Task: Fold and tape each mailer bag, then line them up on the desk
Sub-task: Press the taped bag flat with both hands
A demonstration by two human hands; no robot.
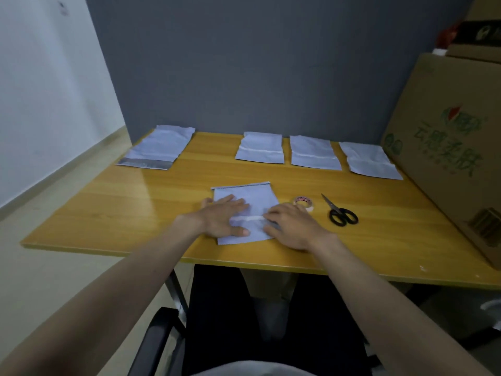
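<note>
A pale mailer bag [245,210] lies flat on the wooden counter [135,202], near its front edge. The left hand [226,215] lies flat on the bag's left half, fingers straight and spread, pressing it down. The right hand [291,226] rests on the bag's right edge with its fingers bent down onto the end of a strip of tape [248,219] that runs across the bag between the two hands; it presses rather than grips.

Just right of the bag stands a tape roll [303,203], and right of that lie black scissors [340,213], blades pointing away from the person. Behind the bag, along the counter's far edge, three folded and taped bags [260,149] [314,153] [370,160] lie side by side. Well to the left of the bag and behind it lies an unfolded bag [160,147] with a grey strip along its near end. A large cardboard box [447,147] stands far right of the bag.
</note>
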